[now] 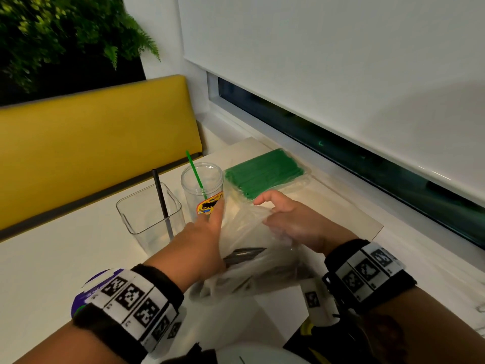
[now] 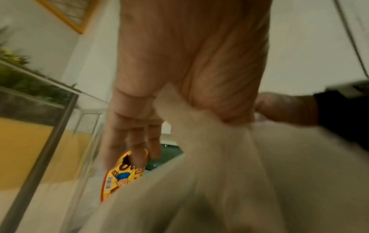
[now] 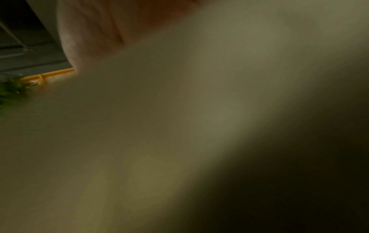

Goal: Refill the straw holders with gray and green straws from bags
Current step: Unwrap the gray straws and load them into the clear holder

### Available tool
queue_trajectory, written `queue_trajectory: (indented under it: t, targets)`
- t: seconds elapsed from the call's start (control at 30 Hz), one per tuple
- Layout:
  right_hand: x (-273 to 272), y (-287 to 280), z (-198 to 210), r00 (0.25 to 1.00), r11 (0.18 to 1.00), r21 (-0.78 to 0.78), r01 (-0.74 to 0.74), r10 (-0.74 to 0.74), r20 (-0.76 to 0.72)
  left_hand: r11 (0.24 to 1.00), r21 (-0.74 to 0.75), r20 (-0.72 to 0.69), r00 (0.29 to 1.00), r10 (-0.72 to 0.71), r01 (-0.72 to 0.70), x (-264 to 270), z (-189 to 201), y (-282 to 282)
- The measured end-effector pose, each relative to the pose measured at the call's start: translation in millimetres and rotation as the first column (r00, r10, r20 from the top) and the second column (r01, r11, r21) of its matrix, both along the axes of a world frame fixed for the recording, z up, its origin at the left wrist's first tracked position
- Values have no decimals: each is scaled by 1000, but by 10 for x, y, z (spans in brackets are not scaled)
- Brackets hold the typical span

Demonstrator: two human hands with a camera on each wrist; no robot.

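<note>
A clear bag with gray straws inside lies on the white table between my hands. My left hand pinches the bag's plastic with its thumb, its fingers stretched toward the stickered round cup. That cup holds one green straw. My right hand grips the bag's other side with curled fingers. The square clear holder to the left holds one gray straw. A sealed bag of green straws lies behind my hands. Plastic blurs the right wrist view.
A yellow bench back runs along the table's far left side. A window sill and dark window border the right. A purple and white object lies partly under my left wrist. Plants hang at the top left.
</note>
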State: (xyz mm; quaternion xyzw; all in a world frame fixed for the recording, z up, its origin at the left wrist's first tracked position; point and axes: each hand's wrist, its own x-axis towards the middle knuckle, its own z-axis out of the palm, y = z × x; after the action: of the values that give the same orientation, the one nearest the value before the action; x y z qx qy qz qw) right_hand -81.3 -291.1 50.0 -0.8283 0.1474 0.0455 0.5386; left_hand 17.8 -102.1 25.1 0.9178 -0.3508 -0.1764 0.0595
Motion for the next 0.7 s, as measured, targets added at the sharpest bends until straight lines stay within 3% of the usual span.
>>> queue_trajectory:
  t: [0.1, 0.17, 0.23, 0.3, 0.37, 0.4, 0.5, 0.57, 0.6, 0.63, 0.7]
  targets:
    - [-15, -54, -68, 998, 968, -247, 52, -46, 31, 994, 106, -72, 997, -12, 20, 43, -41, 58]
    - [-22, -72, -93, 995, 830, -550, 89, -49, 87, 999, 51, -120, 993, 12, -6, 74, -63, 39]
    - [-43, 3, -90, 973, 650, -747, 142, 48, 227, 988, -69, -214, 969, 120, -137, 150, -168, 8]
    - [-57, 188, -94, 888, 571, -806, 156, 277, 368, 920, -211, -406, 886, 226, -332, 181, -291, -32]
    - [-40, 341, -234, 774, 489, -867, 91, 513, 371, 787, -313, -640, 730, 240, -533, 145, -318, -97]
    - [-19, 377, -327, 752, 477, -877, 65, 554, 357, 711, -328, -746, 633, 210, -622, 107, -302, -130]
    - [76, 268, -545, 849, 551, -834, 27, 428, 310, 516, -218, -944, 314, 104, -828, 43, -257, -222]
    - [90, 194, -586, 925, 639, -766, -64, 326, 195, 416, -83, -995, 100, 21, -905, 67, -240, -223]
    - [87, 181, -562, 943, 680, -725, -111, 303, 140, 391, -37, -999, 31, -21, -920, 84, -235, -216]
    - [74, 181, -518, 954, 719, -674, -167, 290, 74, 386, -14, -999, -3, -44, -922, 91, -210, -208]
    - [48, 187, -406, 955, 779, -558, -287, 279, -101, 394, -38, -998, 13, -65, -918, 110, -191, -222]
